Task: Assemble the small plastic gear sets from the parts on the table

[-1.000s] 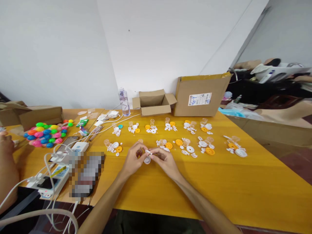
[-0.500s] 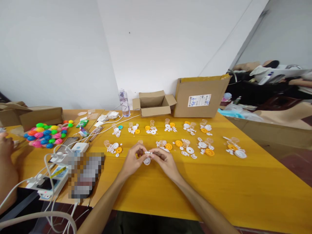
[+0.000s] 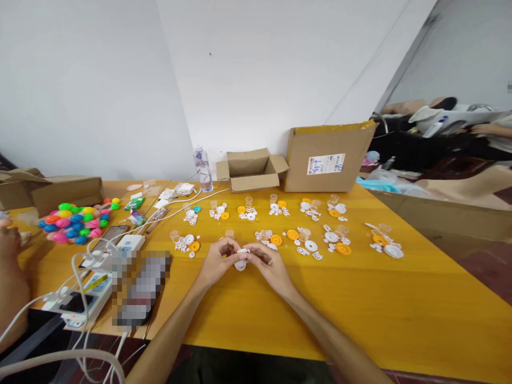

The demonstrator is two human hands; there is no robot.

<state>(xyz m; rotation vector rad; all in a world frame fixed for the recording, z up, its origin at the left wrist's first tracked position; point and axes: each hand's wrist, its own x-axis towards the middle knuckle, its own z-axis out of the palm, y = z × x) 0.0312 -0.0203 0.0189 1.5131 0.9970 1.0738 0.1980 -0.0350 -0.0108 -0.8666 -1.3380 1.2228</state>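
Between the fingertips of both hands is a small white plastic piece with holes (image 3: 242, 251). My left hand (image 3: 219, 260) pinches its left end, and my right hand (image 3: 269, 262) pinches the right end. Just below the fingertips a round white plastic part (image 3: 240, 265) shows, partly covered by the fingers. Behind the left hand stands a small clear cup (image 3: 229, 233), its lower part hidden. To the right of the hands lies a cluster with an orange wheel (image 3: 276, 240) and small white pieces.
More clusters of clear cups, white discs (image 3: 311, 246) and orange wheels (image 3: 343, 249) lie in two rows. An open carton (image 3: 254, 184), a large box (image 3: 328, 160) and a bottle (image 3: 204, 169) stand behind. Colourful balls (image 3: 76, 224), a power strip (image 3: 100, 282) and another person's arm (image 3: 14, 272) are left.
Both hands stay in nearly the same place, still pinching the white piece, which has turned slightly between the fingertips. The view has shifted a little.
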